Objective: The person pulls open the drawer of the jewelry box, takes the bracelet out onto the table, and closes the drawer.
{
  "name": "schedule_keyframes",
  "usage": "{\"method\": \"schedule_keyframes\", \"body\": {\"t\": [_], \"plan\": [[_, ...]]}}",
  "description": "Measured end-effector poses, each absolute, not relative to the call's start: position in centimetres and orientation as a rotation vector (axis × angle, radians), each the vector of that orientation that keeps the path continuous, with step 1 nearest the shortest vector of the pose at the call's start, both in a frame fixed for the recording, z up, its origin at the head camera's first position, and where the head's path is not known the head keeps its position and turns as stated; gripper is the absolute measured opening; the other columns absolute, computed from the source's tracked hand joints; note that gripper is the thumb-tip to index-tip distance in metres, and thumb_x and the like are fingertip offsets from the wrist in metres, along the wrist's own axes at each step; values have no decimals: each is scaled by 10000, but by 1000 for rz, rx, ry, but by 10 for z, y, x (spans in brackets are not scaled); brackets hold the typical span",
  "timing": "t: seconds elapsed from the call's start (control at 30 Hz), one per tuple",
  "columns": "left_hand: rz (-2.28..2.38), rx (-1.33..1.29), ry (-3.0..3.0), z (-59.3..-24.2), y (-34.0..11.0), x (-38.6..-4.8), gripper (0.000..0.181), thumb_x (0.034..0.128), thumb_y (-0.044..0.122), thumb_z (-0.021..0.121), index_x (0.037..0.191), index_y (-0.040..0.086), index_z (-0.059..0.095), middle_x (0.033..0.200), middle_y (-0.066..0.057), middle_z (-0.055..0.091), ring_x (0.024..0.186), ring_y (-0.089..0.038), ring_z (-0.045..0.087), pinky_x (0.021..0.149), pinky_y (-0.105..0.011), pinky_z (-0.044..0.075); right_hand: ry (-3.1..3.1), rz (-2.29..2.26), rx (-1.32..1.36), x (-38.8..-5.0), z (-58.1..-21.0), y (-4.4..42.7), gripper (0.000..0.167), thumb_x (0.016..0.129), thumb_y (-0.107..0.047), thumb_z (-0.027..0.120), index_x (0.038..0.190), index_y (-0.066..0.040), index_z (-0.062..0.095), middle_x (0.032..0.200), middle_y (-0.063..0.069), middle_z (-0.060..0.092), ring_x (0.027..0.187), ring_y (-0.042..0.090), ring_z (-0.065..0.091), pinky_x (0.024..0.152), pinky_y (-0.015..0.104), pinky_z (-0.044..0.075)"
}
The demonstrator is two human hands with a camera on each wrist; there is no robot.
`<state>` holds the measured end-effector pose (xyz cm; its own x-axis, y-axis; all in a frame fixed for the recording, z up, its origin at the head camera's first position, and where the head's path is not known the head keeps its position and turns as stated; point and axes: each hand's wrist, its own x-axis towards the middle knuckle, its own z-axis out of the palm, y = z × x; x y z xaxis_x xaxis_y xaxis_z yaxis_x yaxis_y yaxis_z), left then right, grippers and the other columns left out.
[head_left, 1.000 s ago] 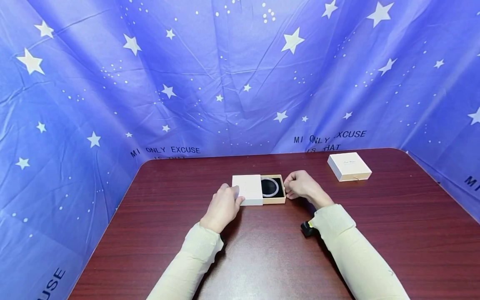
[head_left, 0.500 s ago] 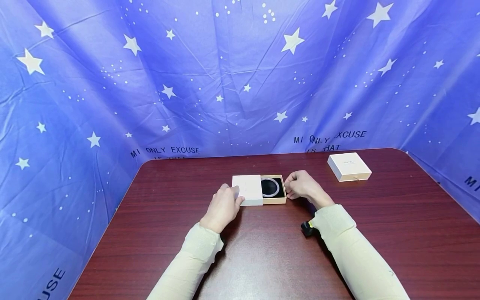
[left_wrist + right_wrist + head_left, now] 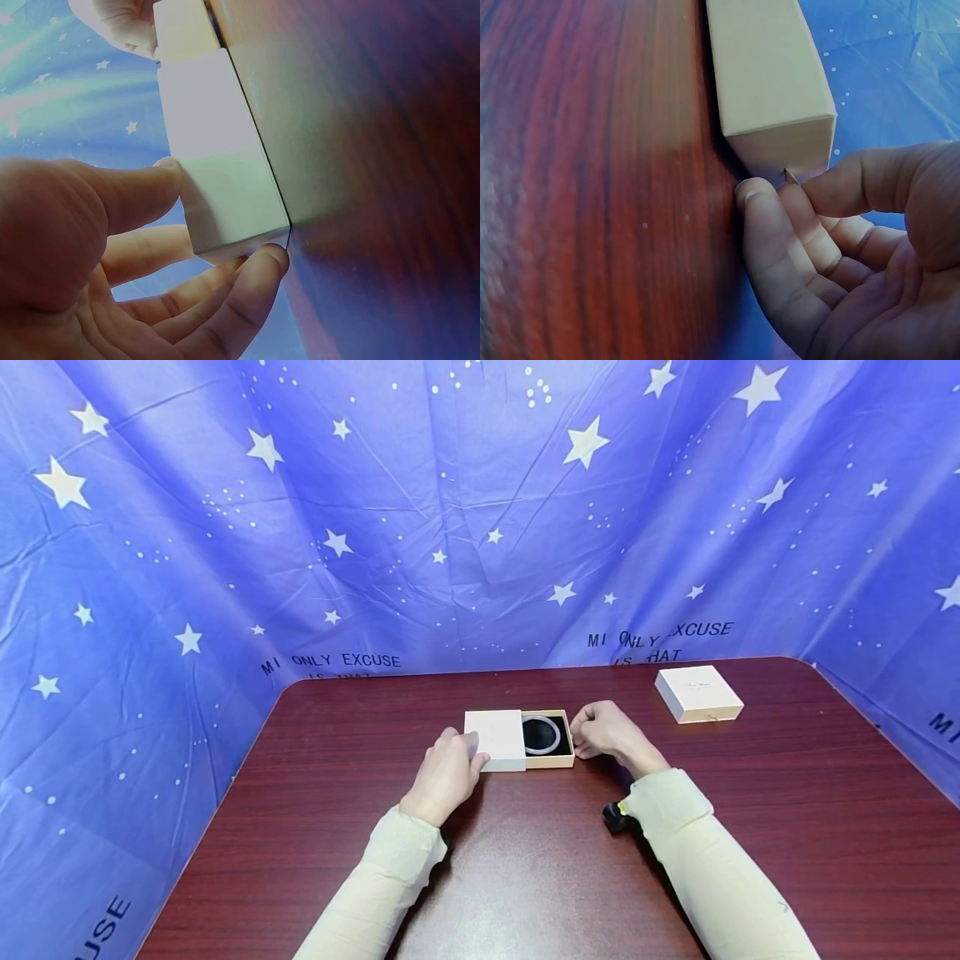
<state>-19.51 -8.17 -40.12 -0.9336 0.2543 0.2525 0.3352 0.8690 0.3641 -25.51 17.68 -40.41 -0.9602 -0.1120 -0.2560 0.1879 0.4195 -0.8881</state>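
Observation:
A white box sleeve (image 3: 500, 739) lies on the table, with its cream drawer (image 3: 551, 762) partly out to the right. Inside the drawer, a pale bangle (image 3: 557, 740) rests on black lining; its left edge is under the sleeve. My left hand (image 3: 442, 772) holds the sleeve's left end, thumb on one face and fingers at the end in the left wrist view. At the drawer's right end, my right hand (image 3: 606, 731) pinches a small pull tab (image 3: 790, 177) between thumb and finger, as the right wrist view shows.
A second white drawer box (image 3: 699, 692), closed, stands at the back right of the dark red wooden table (image 3: 525, 868). Behind the table hangs a blue curtain (image 3: 450, 485) with white stars.
The drawer has slid slightly farther right out of the sleeve, and my right hand has shifted right with it. My left hand and the sleeve stay in place.

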Motion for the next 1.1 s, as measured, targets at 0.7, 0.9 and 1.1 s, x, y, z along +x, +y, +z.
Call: {"method": "schedule_keyframes", "body": {"t": [0.7,0.9,1.1], "plan": [[-600,-462,-2838,-402,-82,-196,144,884,225,686,847,99,625,785,-97,534,726,-359,622,622,-447,504,2414,-1530,86,-256,-405,179,113,789,116,481,866,93,561,690,114,550,555,169,591,553,314,544],[-600,-459,-2840,-402,-82,-195,139,884,225,686,869,96,638,796,-103,543,737,-360,625,630,-449,505,2420,-1523,79,-256,-405,180,116,791,118,470,858,90,560,716,105,559,560,170,588,557,318,546],[-604,-454,-2846,-402,-81,-195,137,887,225,683,892,93,646,814,-109,550,745,-365,627,637,-454,508,2433,-1513,87,-256,-406,181,118,794,114,464,860,85,558,724,106,561,564,167,586,564,320,548]]}}
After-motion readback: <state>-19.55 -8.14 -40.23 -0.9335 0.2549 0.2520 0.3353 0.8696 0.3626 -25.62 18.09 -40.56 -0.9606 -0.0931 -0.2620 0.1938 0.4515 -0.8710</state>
